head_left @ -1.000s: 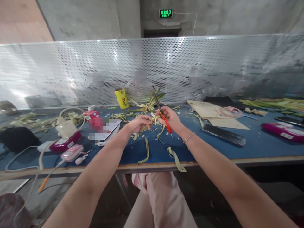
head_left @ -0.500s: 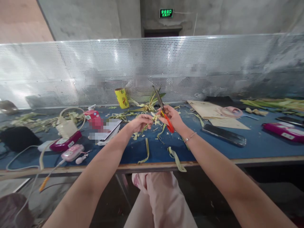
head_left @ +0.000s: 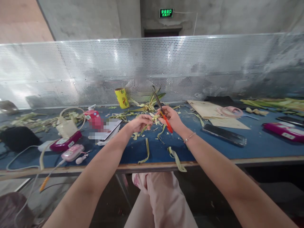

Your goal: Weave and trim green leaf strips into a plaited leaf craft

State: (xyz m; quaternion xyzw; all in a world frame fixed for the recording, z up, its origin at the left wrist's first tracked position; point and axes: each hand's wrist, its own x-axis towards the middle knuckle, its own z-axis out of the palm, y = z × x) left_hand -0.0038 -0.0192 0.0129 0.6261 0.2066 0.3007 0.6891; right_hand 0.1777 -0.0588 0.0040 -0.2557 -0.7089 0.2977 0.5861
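Over the middle of the blue table, my left hand (head_left: 142,123) pinches a small woven piece of pale yellow-green leaf strips (head_left: 155,118). Close beside it, my right hand (head_left: 173,117) is closed around scissors (head_left: 168,124) with red-orange handles, their dark blades pointing up and away. The fingertips of my right hand also touch the leaf piece from its right side. A thin green strip hangs below my left fingers. Cut scraps (head_left: 136,136) lie under both hands, and two longer dry leaf strips (head_left: 147,151) rest near the front edge.
A yellow cardboard roll (head_left: 122,98) stands behind a heap of leaf scraps. On the left are a phone (head_left: 111,129), a pink carton (head_left: 93,117) and cables. To the right lie a dark phone (head_left: 224,135), brown paper (head_left: 229,123) and a magenta case (head_left: 283,131). A perforated metal screen (head_left: 152,60) closes the back.
Both hands stay almost in place on the leaf piece. The scissors in my right hand have shifted very slightly.
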